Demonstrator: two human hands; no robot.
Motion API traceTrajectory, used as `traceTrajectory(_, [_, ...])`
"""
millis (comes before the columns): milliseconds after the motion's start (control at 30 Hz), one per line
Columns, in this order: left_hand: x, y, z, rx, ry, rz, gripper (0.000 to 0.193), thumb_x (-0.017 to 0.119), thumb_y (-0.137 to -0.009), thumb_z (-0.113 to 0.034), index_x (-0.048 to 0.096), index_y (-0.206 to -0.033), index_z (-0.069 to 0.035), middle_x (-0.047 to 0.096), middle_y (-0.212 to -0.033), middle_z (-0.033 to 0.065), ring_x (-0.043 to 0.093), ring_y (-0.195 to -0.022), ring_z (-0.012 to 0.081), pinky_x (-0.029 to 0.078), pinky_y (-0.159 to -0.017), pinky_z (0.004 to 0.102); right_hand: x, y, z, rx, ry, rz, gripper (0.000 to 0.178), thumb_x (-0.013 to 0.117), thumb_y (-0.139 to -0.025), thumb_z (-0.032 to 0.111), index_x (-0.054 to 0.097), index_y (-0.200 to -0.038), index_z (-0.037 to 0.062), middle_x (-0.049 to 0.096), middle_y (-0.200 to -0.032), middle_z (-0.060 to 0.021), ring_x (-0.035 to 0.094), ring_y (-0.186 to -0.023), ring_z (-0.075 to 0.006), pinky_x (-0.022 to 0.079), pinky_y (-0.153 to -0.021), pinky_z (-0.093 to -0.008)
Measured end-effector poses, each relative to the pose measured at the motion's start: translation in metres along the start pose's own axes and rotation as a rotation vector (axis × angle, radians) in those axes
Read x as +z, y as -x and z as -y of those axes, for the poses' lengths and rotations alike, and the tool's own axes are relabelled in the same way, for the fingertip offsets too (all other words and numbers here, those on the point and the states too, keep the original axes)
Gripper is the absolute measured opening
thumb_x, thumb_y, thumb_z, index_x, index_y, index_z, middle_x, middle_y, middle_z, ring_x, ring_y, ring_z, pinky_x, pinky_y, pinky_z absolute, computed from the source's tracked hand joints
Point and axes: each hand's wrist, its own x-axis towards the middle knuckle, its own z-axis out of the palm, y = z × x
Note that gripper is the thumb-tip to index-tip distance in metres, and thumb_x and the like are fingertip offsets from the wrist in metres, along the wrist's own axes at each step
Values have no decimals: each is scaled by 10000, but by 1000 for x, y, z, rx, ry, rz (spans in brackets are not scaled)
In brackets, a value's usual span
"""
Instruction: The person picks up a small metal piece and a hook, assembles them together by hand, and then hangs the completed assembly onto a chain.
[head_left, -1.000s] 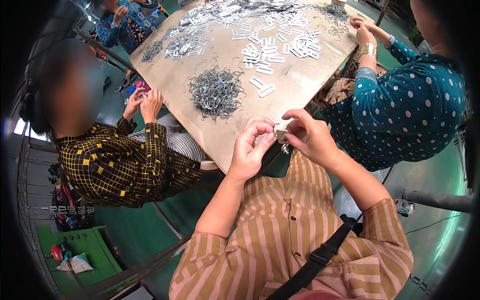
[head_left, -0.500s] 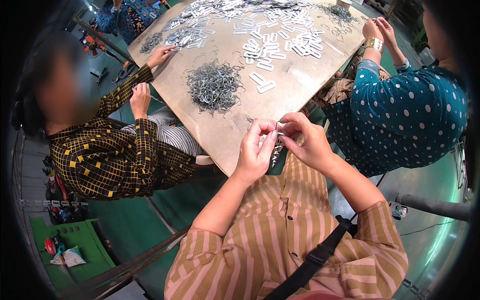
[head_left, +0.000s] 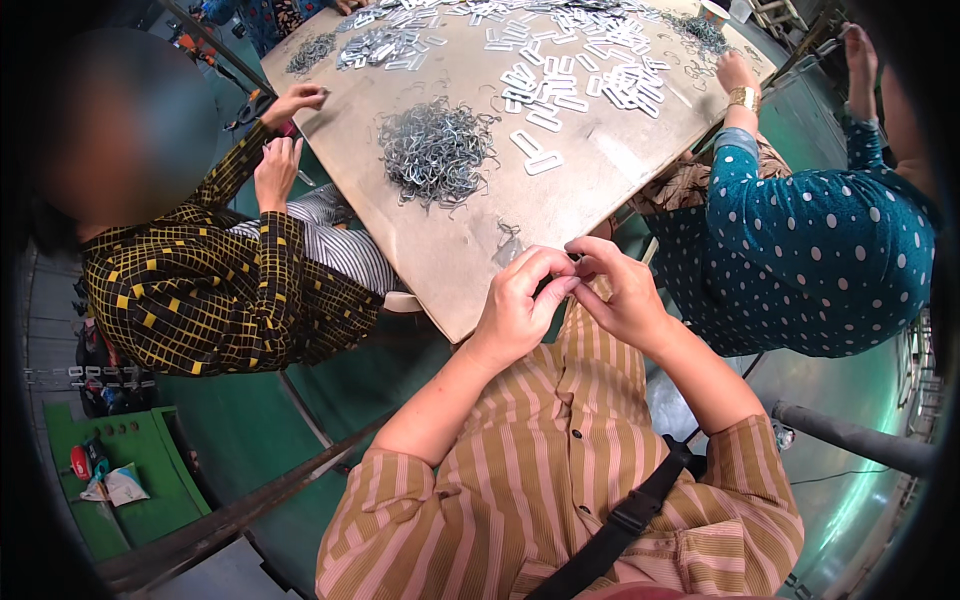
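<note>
Just over the near corner of the table, my left hand [head_left: 520, 305] and my right hand [head_left: 622, 300] meet with thumbs and forefingers pinched together. Whatever sits between the fingertips is too small and covered to make out. Beyond my left hand, some loose wire hooks [head_left: 508, 228] lie beside a small greyish, see-through piece [head_left: 507, 252]. Farther up the table is a tangled heap of bent metal wire hooks [head_left: 435, 155]. Two flat silvery slotted plates [head_left: 545, 162] rest to the right of that heap.
Many slotted plates [head_left: 630, 85] cover the far part of the wooden table [head_left: 400, 265], with smaller hook piles [head_left: 312, 52] at the far left and far right. A person in a black-and-yellow top [head_left: 185, 300] sits left; another in dotted teal [head_left: 810, 250] sits right.
My fingertips have drawn closer together, and the zigzag metal piece hanging below them no longer shows. The right-hand person's hands have parted. The left-hand person's far hand has drawn back from the plates.
</note>
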Motion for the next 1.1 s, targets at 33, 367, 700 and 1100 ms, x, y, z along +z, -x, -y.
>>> traceTrajectory(33, [0, 2, 1, -14, -10, -22, 65, 602, -840, 11, 576, -899, 0, 625, -910, 110, 608, -884, 223, 471, -816, 309, -1, 1, -2, -16, -59, 6, 470, 662, -723, -63, 514, -1159, 32, 643, -820, -104, 663, -729, -209, 529, -666, -305])
traceTrajectory(367, [2, 4, -4, 289, -41, -39, 136, 630, -798, 52, 567, -894, -22, 639, -927, 133, 615, -832, 245, 489, -726, 320, 26, -69, -137, -69, 429, -165, 332, 663, -805, 149, 588, -1114, 54, 568, -1073, -154, 587, -888, -320, 493, -747, -372])
traceTrajectory(700, [2, 15, -3, 227, -19, -56, 126, 622, -795, 58, 573, -884, -17, 647, -941, 140, 618, -821, 250, 496, -722, 322, 21, -97, -136, 341, 451, 99, 196, 687, -757, 54, 603, -926, 2, 645, -802, -140, 639, -723, -297, 515, -640, -348])
traceTrajectory(1100, [16, 16, 6, -4, 17, -274, 81, 627, -804, 43, 594, -866, 1, 645, -847, 125, 623, -754, 256, 490, -694, 321, -6, -11, 2, 423, -529, -101, 105, 661, -834, 11, 602, -910, -30, 648, -796, -29, 627, -707, -79, 501, -613, -211])
